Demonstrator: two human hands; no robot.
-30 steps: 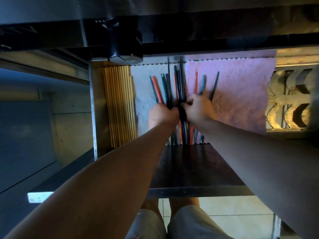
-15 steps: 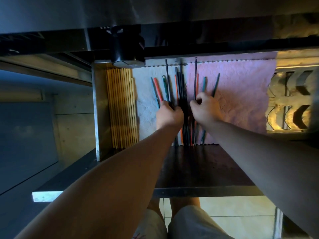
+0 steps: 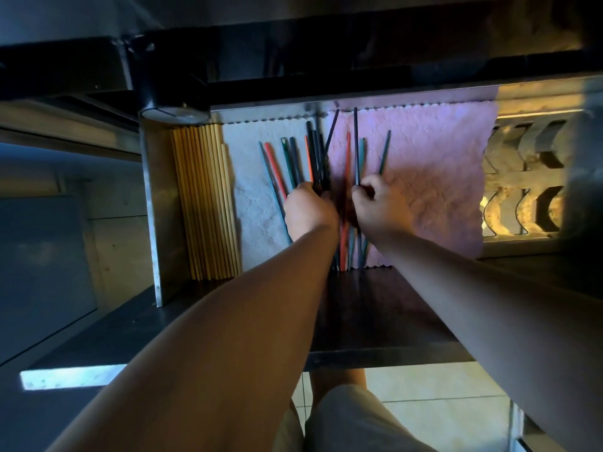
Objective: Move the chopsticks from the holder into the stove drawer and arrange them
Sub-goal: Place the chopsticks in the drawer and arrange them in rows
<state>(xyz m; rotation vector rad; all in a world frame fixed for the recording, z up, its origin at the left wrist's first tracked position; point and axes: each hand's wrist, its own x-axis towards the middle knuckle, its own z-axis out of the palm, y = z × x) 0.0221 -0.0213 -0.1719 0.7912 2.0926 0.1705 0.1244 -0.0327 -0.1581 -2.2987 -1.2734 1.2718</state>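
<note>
An open stove drawer point(image 3: 150, 203) holds coloured chopsticks point(image 3: 295, 158) in red, teal and black, fanned out over a white cloth point(image 3: 257, 203) and a pink cloth point(image 3: 434, 177). A neat row of bamboo chopsticks point(image 3: 204, 197) lies along the drawer's left wall. My left hand point(image 3: 308, 212) grips a few dark chopsticks that tilt up to the right. My right hand point(image 3: 380, 207) pinches one dark chopstick point(image 3: 356, 141) that points straight toward the back. More chopsticks lie hidden under both hands.
A black stove knob point(image 3: 169, 93) hangs above the drawer's left rear corner. Yellowed metal burner grates point(image 3: 528, 190) sit at the right of the drawer. The dark drawer front point(image 3: 375, 314) lies below my arms, with tiled floor and my knees beneath.
My hands have drawn apart. The left hand has tilted its dark chopsticks to the right, and the right hand has pulled a single dark chopstick clear of the bunch.
</note>
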